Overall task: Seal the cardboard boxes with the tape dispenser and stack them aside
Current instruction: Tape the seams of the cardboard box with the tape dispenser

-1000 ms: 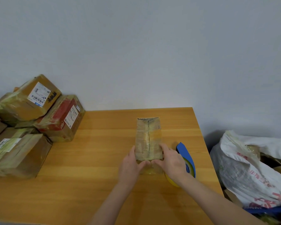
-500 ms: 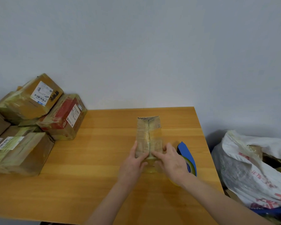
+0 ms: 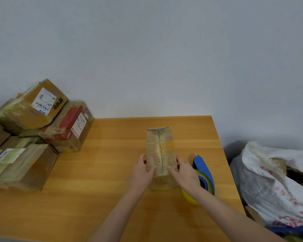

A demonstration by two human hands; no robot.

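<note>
Clasping the narrow taped brown cardboard box between my left hand and right hand, thumbs on top; seems light, stiff, tape-slick, best gripped by its sides.

You are at a parcel-packing spot; home or small stockroom, cannot tell which. Evidence: plain wooden table set against a bare pale wall. Far left corner of the table: heap of taped cardboard parcels, several with printed shipping labels. Near the right edge: blue tape dispenser with a yellow roll, just beside the narrow box in front of you. Off the right edge: white printed sack holding cardboard and plastic film.
</note>
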